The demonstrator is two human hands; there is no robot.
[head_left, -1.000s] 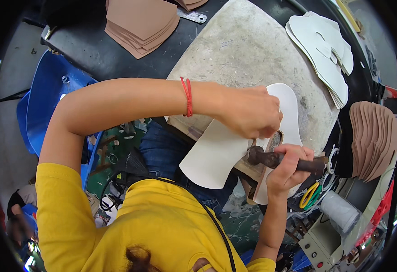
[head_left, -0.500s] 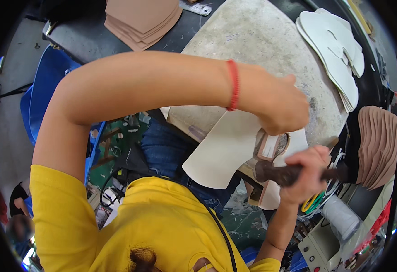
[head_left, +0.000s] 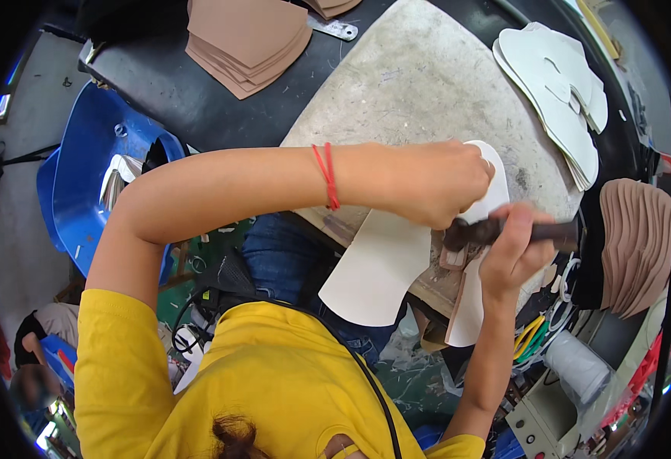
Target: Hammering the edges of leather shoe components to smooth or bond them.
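A white-faced sheet piece (head_left: 377,268) with rounded lobes and a pinkish-brown edge lies on a worn pale board and overhangs its near side. My left hand (head_left: 446,183) is closed over the piece, knuckles up; its fingertips and whatever they pinch are hidden. Just to the right, my right hand (head_left: 515,249) grips a dark hammer (head_left: 557,235) by its handle. The hammer's head is against or just above the piece, close below my left fingers; whether it touches I cannot tell. A small pinkish-brown strip (head_left: 452,258) shows under the head.
The board (head_left: 396,84) rests on a black table (head_left: 220,115). White cut pieces (head_left: 542,76) are stacked at its far right, brown pieces (head_left: 247,46) at the far left. More brown pieces (head_left: 634,237) stand fanned at the right. A blue bin (head_left: 94,180) is at the left.
My left hand has shifted left and slightly nearer, and the white piece has turned, with a lobe now showing beyond my knuckles. The hammer has risen in the picture, closer to my left fingers.
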